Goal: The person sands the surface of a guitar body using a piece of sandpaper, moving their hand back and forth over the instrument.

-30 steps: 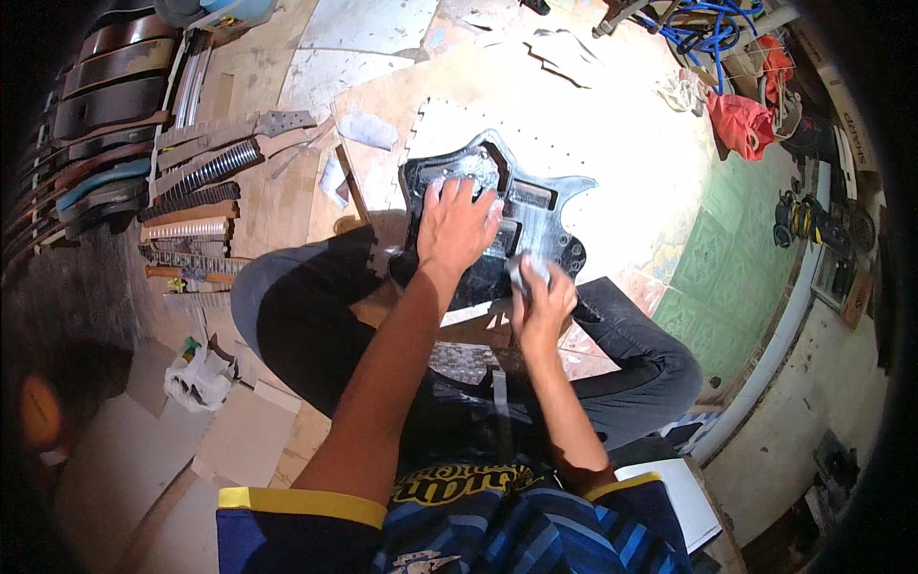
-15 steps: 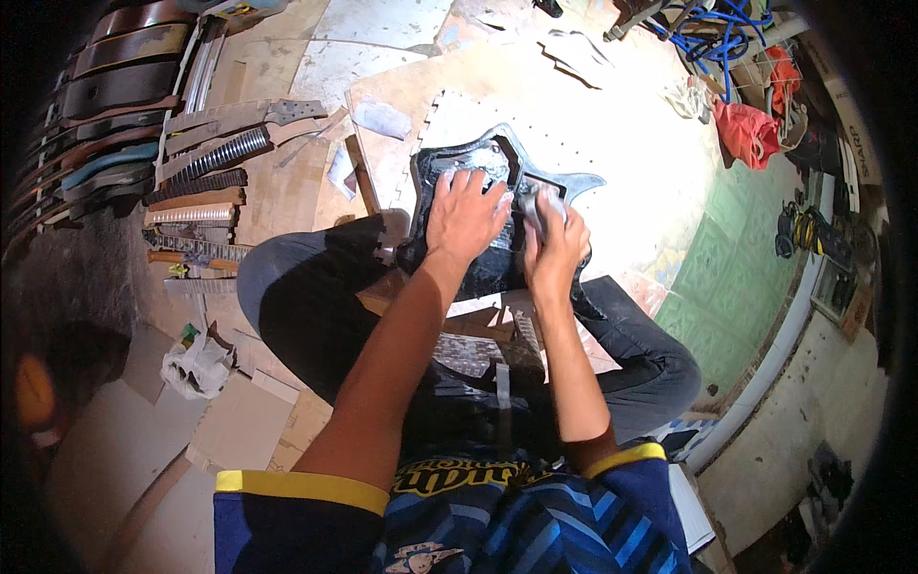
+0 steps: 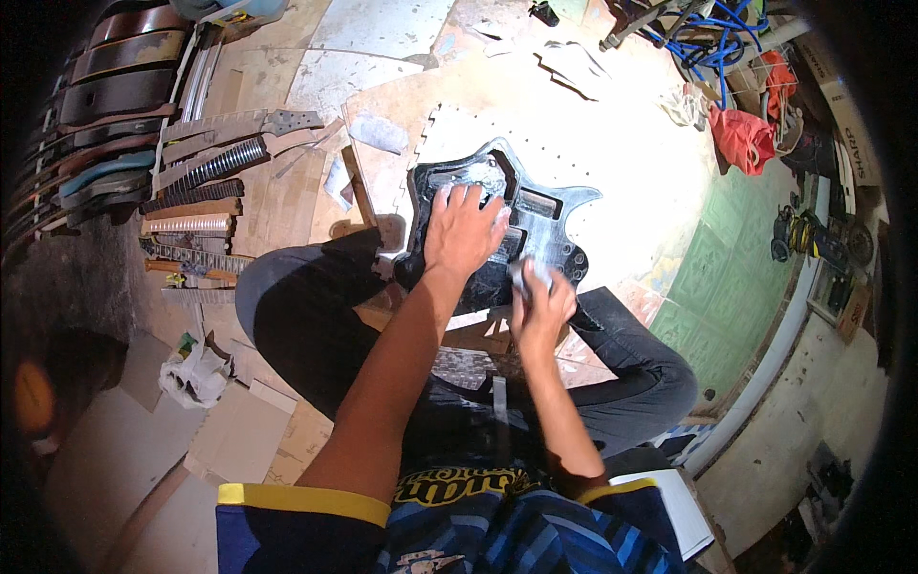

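Note:
A black electric guitar body (image 3: 555, 230) with pointed horns and routed cavities lies between my crossed legs, streaked with whitish dust. My left hand (image 3: 464, 230) rests on its left part, fingers stretched over the surface beside the upper cavity, and no tool shows in it. Near the body's lower right edge, my right hand (image 3: 545, 306) pinches a small grey folded piece of sandpaper (image 3: 521, 277) against the surface. Motion blurs the right fingertips a little. My left hand and forearm cover some of the body's lower left.
Several guitar necks (image 3: 225, 163) lie on the floor at the left, beside a rack of guitar bodies (image 3: 115, 91). Pale sheets (image 3: 378, 131) are scattered ahead. A red cloth (image 3: 741, 139) and blue cables (image 3: 722, 43) sit at the far right. Cardboard (image 3: 239, 430) lies lower left.
My right hand has moved down toward me with the sandpaper, from beside the upper cavities to the lower edge, uncovering the right cavity. The left hand stays on the guitar body.

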`<state>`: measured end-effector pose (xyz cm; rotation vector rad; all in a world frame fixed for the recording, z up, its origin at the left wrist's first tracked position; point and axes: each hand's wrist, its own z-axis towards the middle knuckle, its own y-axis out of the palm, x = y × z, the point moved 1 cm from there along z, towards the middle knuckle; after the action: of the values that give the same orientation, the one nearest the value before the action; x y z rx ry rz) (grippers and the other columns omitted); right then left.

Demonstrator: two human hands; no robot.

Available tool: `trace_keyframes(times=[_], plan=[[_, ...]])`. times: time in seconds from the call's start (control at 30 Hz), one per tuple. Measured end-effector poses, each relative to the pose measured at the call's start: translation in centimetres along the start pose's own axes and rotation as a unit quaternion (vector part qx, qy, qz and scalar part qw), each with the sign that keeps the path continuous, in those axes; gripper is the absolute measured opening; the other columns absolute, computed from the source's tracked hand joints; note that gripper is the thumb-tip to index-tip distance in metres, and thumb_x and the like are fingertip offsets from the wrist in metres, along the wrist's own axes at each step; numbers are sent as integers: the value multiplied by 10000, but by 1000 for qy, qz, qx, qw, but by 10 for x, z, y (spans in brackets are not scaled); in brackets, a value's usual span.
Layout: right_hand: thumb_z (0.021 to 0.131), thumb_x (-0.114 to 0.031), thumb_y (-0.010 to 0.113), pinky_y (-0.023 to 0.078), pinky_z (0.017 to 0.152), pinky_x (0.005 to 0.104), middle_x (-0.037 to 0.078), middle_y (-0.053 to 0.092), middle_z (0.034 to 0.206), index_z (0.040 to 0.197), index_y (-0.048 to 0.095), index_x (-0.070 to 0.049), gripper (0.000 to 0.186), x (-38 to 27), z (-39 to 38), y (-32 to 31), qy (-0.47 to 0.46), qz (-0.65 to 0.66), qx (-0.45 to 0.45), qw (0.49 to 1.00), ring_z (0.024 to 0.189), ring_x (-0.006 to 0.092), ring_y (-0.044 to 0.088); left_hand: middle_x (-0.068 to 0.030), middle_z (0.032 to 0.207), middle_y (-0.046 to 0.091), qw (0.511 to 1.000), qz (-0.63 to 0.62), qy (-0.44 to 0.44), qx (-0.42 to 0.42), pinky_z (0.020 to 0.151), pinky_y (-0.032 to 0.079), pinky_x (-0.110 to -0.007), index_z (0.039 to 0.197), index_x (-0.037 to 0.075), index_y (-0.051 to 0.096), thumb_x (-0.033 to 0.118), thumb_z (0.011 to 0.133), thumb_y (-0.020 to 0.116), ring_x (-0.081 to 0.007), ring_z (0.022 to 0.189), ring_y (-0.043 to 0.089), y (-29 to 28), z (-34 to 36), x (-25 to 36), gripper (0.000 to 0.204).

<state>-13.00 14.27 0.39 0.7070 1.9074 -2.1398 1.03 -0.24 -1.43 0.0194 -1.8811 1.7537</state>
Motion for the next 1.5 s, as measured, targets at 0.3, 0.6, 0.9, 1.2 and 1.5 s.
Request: trace_keyframes(times=[0.3, 0.6, 0.9, 1.2, 1.5], plan=[[797, -47, 824, 372, 1018, 550, 218, 576, 1294, 1344, 691, -270, 605, 2, -18, 0, 28, 13, -25, 999, 1214, 421, 531, -111, 1070, 653, 1000, -7, -3, -9, 1035, 408, -513, 1119, 161, 733, 362, 969, 635, -306, 1111, 589, -2, 2, -3, 269], [790, -48, 825, 382, 1029, 534, 217, 579, 1294, 1337, 693, -247, 597, 9, -14, 1, 14, 27, -10, 999, 1231, 419, 533, -113, 1095, 654, 1000, -10, -8, -16, 1052, 406, -511, 1111, 161, 735, 357, 975, 627, -313, 1131, 588, -1, 1, 1, 261], [829, -87, 818, 393, 1005, 540, 200, 595, 1273, 1345, 690, -276, 564, 1, 14, 0, 10, 10, 22, 1000, 1198, 417, 543, -118, 1076, 663, 1000, -19, -10, -13, 1059, 400, -525, 1101, 141, 742, 365, 977, 628, -318, 1131, 593, 0, 1, 2, 280], [840, -89, 788, 394, 1001, 525, 215, 596, 1282, 1357, 676, -259, 556, -3, 47, 5, 18, 13, 26, 999, 1193, 410, 543, -103, 1059, 652, 1000, -3, 4, 9, 1026, 412, -500, 1084, 163, 736, 356, 959, 645, -299, 1085, 591, 1, 0, 2, 248], [841, -84, 787, 399, 995, 544, 205, 591, 1299, 1374, 661, -271, 579, -8, 73, 4, 43, 11, 31, 999, 1196, 411, 542, -104, 1100, 656, 1000, -10, 12, -6, 1041, 403, -528, 1109, 152, 738, 352, 972, 632, -320, 1104, 584, 5, -1, 6, 265]])
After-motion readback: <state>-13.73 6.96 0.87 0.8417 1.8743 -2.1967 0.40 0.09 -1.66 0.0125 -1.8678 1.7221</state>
